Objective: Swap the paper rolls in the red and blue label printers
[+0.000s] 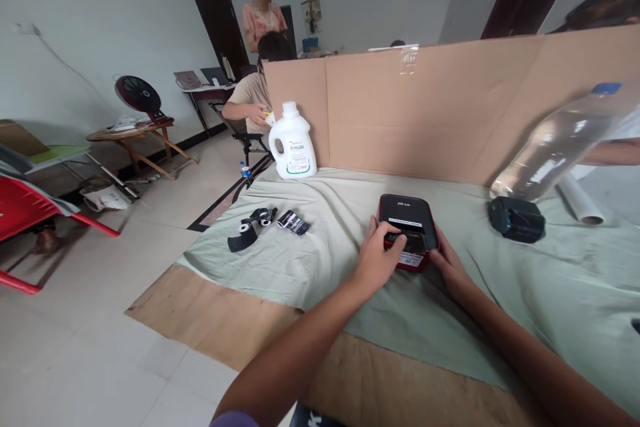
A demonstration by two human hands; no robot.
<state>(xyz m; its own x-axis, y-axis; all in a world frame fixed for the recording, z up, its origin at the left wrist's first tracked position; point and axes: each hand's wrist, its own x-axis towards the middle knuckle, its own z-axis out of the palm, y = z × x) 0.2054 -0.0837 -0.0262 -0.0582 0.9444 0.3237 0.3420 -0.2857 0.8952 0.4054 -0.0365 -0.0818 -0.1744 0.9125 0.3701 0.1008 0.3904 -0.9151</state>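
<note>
A small red and black device lies on a pale green cloth that covers a cardboard-topped table. My left hand grips its near left side, thumb lying on the top face. My right hand holds its near right corner, fingers curled against the casing. Both forearms reach in from the bottom edge.
A white detergent jug stands at the back left before a cardboard screen. Black rolls and a wrapped packet lie left of the device. A black gadget, a tilted clear bottle and a paper roll are right. Two people are behind.
</note>
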